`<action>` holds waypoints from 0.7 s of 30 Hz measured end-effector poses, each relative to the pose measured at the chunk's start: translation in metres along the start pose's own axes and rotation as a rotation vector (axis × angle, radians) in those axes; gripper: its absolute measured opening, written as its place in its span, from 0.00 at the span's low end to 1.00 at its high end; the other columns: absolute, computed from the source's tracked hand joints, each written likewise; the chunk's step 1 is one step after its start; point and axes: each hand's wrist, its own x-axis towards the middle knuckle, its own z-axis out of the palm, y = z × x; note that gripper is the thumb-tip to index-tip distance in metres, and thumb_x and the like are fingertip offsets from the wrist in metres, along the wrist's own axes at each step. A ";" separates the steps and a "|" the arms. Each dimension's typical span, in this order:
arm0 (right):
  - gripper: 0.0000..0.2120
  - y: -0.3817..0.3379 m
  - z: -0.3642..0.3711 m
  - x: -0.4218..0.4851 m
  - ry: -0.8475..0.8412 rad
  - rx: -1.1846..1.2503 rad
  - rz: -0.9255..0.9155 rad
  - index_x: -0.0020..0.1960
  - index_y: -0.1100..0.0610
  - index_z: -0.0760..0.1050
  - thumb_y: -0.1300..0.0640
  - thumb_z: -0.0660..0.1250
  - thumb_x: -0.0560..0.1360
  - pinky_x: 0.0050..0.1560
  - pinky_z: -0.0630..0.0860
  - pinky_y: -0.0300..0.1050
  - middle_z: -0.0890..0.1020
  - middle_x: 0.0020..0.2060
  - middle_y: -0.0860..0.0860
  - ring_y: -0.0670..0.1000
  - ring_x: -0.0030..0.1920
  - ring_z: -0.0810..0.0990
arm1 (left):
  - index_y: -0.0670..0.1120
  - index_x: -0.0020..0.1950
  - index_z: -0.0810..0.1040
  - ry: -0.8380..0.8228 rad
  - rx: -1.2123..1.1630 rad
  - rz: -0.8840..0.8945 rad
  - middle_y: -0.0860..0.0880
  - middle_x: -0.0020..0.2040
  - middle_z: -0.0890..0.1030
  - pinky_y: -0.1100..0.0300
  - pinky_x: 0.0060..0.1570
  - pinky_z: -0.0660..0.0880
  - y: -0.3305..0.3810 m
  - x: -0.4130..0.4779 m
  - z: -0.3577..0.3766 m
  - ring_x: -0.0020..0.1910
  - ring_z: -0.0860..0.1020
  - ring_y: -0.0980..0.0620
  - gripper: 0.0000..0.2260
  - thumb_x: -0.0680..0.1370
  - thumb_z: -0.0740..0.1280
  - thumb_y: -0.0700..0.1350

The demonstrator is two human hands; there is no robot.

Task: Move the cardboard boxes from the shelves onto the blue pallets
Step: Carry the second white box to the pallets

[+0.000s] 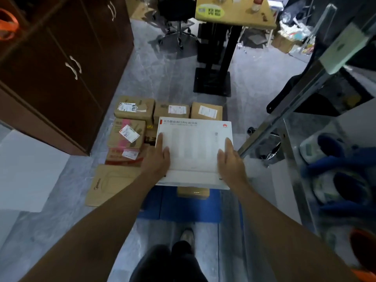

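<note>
I hold a flat white box [194, 151] with printed text and a red logo in front of me, above the blue pallet [173, 208]. My left hand [159, 157] grips its left edge, thumb on top. On the right edge my right hand [230, 159] holds it the same way. Several brown cardboard boxes [134, 107] with shipping labels lie on the floor beyond and left of the white box. A small brown box [193, 193] sits on the pallet under the white box, partly hidden.
A dark wooden cabinet [61, 68] stands at left. A metal shelf rack [305, 88] with blue items is at right. Ahead are a table on a black stand [212, 82] and an office chair [177, 21]. A flat cardboard sheet [109, 186] lies left of the pallet. My shoe [187, 237] is below.
</note>
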 end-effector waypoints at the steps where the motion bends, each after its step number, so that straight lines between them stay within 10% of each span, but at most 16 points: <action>1: 0.25 0.008 0.008 0.012 -0.006 0.006 0.002 0.79 0.52 0.52 0.48 0.50 0.83 0.58 0.73 0.55 0.74 0.64 0.60 0.61 0.60 0.75 | 0.54 0.79 0.45 -0.007 -0.003 -0.011 0.39 0.76 0.58 0.46 0.65 0.65 -0.003 0.013 0.011 0.68 0.66 0.39 0.26 0.83 0.50 0.54; 21: 0.26 0.135 0.183 0.166 -0.089 -0.009 0.104 0.80 0.51 0.49 0.47 0.49 0.84 0.66 0.68 0.57 0.67 0.72 0.57 0.59 0.69 0.68 | 0.51 0.79 0.46 -0.057 -0.032 0.009 0.37 0.65 0.72 0.50 0.56 0.69 -0.103 0.194 0.200 0.58 0.74 0.40 0.26 0.83 0.52 0.51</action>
